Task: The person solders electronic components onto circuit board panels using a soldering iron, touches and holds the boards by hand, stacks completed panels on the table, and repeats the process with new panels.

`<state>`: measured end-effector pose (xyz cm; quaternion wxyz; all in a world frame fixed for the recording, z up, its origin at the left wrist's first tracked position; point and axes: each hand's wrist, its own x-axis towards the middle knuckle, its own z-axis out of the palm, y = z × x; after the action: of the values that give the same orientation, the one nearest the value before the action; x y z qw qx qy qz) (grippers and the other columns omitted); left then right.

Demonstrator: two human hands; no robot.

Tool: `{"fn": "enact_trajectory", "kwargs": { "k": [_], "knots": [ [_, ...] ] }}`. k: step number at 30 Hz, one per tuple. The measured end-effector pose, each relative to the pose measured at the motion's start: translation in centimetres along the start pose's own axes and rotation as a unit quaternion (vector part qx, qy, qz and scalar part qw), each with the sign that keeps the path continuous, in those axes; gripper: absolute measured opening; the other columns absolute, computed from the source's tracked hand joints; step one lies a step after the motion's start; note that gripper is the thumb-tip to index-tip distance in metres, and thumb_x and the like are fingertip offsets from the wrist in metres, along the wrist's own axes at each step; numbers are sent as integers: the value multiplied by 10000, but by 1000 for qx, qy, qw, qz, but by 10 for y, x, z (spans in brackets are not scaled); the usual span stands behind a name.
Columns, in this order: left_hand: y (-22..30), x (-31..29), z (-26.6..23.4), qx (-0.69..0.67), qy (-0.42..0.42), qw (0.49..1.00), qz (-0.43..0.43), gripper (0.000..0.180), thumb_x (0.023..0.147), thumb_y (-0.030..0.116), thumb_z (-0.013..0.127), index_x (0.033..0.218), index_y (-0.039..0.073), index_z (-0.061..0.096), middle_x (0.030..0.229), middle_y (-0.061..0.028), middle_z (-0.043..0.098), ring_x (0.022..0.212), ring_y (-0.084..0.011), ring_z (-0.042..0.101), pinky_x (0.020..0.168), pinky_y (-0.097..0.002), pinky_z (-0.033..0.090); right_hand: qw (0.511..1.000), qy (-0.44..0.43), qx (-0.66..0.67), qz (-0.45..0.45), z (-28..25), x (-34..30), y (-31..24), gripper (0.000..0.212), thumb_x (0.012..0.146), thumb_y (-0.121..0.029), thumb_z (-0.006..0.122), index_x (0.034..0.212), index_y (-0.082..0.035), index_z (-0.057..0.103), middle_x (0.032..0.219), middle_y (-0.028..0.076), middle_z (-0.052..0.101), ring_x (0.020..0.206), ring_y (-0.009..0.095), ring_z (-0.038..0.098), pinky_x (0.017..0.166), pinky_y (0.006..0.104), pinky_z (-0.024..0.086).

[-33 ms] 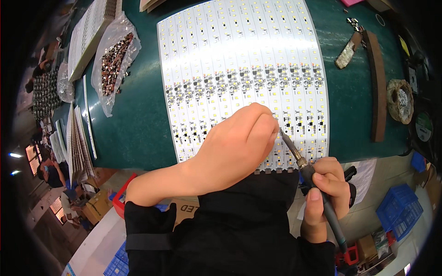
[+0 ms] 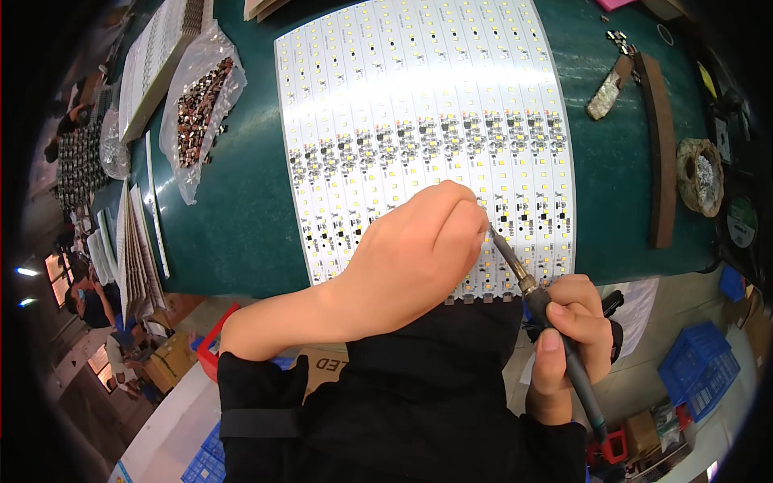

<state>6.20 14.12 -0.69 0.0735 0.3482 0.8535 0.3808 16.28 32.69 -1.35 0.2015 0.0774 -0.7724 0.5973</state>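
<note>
A white panel of joined LED circuit-board strips (image 2: 435, 88) lies on the green work table, with rows of small yellow LEDs and black chips. Over its near part bends my left hand (image 2: 419, 253), closed, knuckles up; the fingertips and whatever they may pinch are hidden beneath it. My right hand (image 2: 576, 326) grips a soldering iron (image 2: 576, 374) by its dark handle at the panel's near right corner. The iron slants up and left, and its tip reaches the board right beside my left fingers. Small connectors (image 2: 488, 298) stick out along the panel's near edge.
On the left, a clear plastic bag of small brown parts (image 2: 201, 109) lies by stacked white boards (image 2: 161, 56). A brown bar (image 2: 660, 153), a worn block (image 2: 609, 88) and a round holder with silvery bits (image 2: 699, 177) are on the right. Blue crates (image 2: 699, 370) stand below.
</note>
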Motion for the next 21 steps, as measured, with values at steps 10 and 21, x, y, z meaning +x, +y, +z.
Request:
{"fn": "enact_trajectory", "kwargs": {
  "k": [10,21],
  "knots": [
    [4,2,-1,74,18,996,50,249,755,-59,696,970,10,591,923,-111,609,728,-269,615,618,-345,512,1000,3,20,-14,-3,8,1,212,780,-35,591,975,42,559,550,53,455,591,234,516,549,379,433],
    [17,11,-13,-41,-63,994,-74,222,802,-74,653,996,16,592,931,-126,613,812,-273,616,684,-337,501,1000,28,-12,3,-18,-2,1,231,790,-60,588,1004,17,548,580,52,445,639,229,499,584,391,429]
  ]
}}
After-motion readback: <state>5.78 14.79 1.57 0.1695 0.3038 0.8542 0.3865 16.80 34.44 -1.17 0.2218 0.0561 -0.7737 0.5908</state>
